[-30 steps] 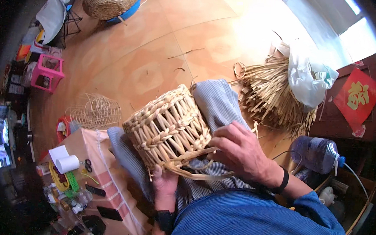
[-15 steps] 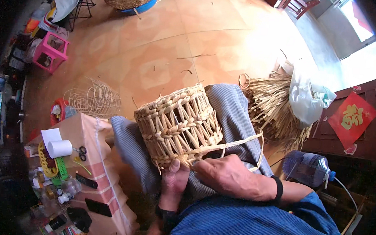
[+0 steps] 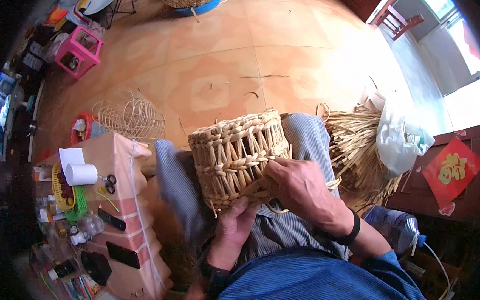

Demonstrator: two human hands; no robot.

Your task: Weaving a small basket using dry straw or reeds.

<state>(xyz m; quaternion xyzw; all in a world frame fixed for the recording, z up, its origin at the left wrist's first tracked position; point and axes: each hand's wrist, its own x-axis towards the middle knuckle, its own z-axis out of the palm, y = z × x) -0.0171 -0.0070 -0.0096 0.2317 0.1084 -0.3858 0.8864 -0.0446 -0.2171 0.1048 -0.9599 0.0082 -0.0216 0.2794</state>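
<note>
A woven straw basket (image 3: 233,169) with braided bands and open slats rests tilted across my lap, between my knees in grey striped trousers. My left hand (image 3: 234,226) is closed on its near lower edge, thumb on the weave. Higher and to the right, my right hand (image 3: 306,187) is closed around flat straw strands (image 3: 257,188) that run from that edge. A pale loop of straw (image 3: 334,183) pokes out beyond my right hand. My right fingertips are partly hidden behind the hand.
To the left stands a cloth-covered table (image 3: 132,198) with scissors (image 3: 107,183), a paper roll (image 3: 82,175) and a phone (image 3: 123,254). A straw bundle (image 3: 356,138) lies right, near a large water bottle (image 3: 392,222). Wire coils (image 3: 129,116) and a pink stool (image 3: 80,51) are farther left.
My right hand has moved up and away from my left hand, drawing the straw along the basket. The long loop at the right has shrunk. My left hand stays at the basket's edge.
</note>
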